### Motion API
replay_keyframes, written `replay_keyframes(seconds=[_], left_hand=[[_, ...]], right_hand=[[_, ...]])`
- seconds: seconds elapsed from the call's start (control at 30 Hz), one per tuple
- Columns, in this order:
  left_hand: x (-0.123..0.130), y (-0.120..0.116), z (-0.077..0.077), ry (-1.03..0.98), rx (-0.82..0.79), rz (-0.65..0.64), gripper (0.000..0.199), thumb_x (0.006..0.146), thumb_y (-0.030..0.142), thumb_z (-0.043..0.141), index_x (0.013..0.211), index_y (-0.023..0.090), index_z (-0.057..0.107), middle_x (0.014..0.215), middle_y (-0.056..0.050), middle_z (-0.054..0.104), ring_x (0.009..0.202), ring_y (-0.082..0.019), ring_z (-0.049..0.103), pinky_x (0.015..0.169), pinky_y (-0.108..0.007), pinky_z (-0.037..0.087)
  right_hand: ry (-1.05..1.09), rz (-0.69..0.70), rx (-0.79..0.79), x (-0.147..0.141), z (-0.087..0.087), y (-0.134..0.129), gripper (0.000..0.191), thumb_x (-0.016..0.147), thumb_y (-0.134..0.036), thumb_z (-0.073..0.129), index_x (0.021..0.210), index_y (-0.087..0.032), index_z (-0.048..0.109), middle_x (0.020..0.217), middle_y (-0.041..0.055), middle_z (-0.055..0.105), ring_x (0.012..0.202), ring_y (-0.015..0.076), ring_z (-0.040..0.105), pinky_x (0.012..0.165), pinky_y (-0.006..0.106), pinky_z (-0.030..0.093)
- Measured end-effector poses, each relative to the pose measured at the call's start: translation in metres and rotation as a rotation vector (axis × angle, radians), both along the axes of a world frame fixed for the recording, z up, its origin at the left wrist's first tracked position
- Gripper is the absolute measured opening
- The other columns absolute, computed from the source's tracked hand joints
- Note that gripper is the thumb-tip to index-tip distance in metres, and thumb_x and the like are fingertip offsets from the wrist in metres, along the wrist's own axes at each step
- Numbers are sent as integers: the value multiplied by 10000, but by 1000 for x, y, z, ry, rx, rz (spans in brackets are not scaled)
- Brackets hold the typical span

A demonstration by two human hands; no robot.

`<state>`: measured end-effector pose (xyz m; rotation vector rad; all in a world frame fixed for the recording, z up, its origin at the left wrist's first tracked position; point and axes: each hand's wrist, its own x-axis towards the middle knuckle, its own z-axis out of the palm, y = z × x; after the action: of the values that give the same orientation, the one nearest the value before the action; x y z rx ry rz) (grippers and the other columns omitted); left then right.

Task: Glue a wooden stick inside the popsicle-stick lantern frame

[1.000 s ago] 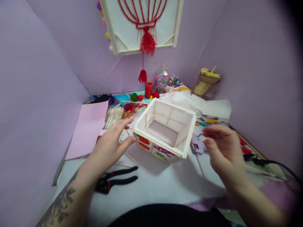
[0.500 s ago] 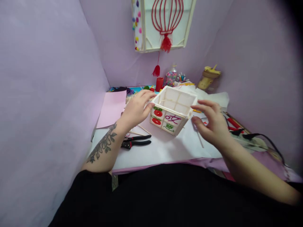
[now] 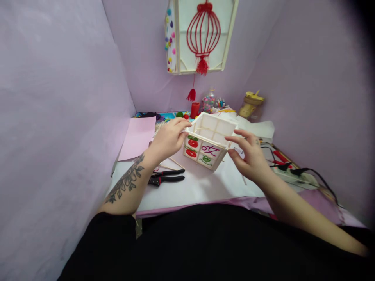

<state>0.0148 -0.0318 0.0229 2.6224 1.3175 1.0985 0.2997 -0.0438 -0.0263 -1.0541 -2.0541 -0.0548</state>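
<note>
An open-topped white box (image 3: 197,163) with a stick frame and papery panels is on the table, slightly tilted. Two red fruit-like shapes, a purple character and a green figure decorate its front panel. My left hand (image 3: 171,136) grips the left corner of its rim, thumb in front and fingers behind. At the right corner, my right hand (image 3: 249,158) has its fingers over the rim and its thumb against the outer side. Black-handled pliers (image 3: 172,179) lie to the left in front of the box, beside thin wooden sticks (image 3: 177,163).
A larger lantern (image 3: 183,43) with a red lantern motif and tassel hangs above. Behind stand a red cup (image 3: 195,110), a jar of pompoms (image 3: 208,103) and a yellow-lidded cup (image 3: 251,104). Pink paper (image 3: 137,136) lies left; a power strip (image 3: 301,178) with cords is right.
My right hand has shifted left onto the box's right corner, fingers now over the rim. The left hand keeps its grip. The view has tilted up a little.
</note>
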Motion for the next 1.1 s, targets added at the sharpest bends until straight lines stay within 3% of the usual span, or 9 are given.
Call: replay_keyframes(seconds=[0.23, 0.43, 0.6, 0.87, 1.0, 1.1], left_hand=[[1, 3, -4, 41, -30, 32, 303, 905, 97, 495, 1168, 150, 636, 1269, -112, 621, 1177, -222, 583, 1045, -401, 462], [2, 1, -3, 43, -37, 39, 303, 910, 95, 492, 1175, 130, 636, 1285, -122, 614, 1193, -230, 574, 1043, -399, 469], [1, 1, -3, 35, -34, 28, 286, 915, 109, 503, 1170, 148, 628, 1276, -112, 609, 1204, -235, 564, 1048, -420, 465], [0, 18, -24, -24, -33, 123, 299, 930, 220, 548, 1226, 177, 549, 1219, -132, 540, 1209, -267, 542, 1023, -471, 482], [-1, 25, -32, -82, -46, 166, 276, 960, 222, 519, 1236, 219, 531, 1249, -110, 544, 1211, -243, 546, 1026, -452, 487], [-1, 21, -31, -80, -13, 180, 281, 957, 188, 533, 1230, 254, 542, 1265, -83, 553, 1196, -219, 558, 1019, -413, 495]], right_hand=[[23, 4, 17, -3, -6, -3, 383, 881, -290, 567, 1263, -269, 539, 1347, 140, 489, 1274, 335, 484, 1039, 605, 409], [-19, 42, 73, -12, 7, 7, 257, 882, -300, 580, 1131, -249, 618, 1339, 132, 495, 1306, 337, 453, 1063, 584, 384], [103, -54, 64, 0, 13, 14, 251, 898, -325, 545, 1131, -265, 618, 1311, 121, 535, 1266, 318, 501, 1064, 593, 384], [254, -96, -152, 51, -1, 71, 289, 910, -320, 525, 1187, -270, 593, 1259, 101, 607, 1211, 299, 560, 907, 503, 514], [266, -50, -191, 53, -2, 97, 255, 951, -289, 469, 1164, -276, 609, 1277, 86, 607, 1244, 270, 546, 983, 488, 484], [180, 4, -211, 50, 9, 97, 269, 971, -285, 446, 1181, -280, 614, 1297, 86, 602, 1245, 261, 552, 1017, 491, 473]])
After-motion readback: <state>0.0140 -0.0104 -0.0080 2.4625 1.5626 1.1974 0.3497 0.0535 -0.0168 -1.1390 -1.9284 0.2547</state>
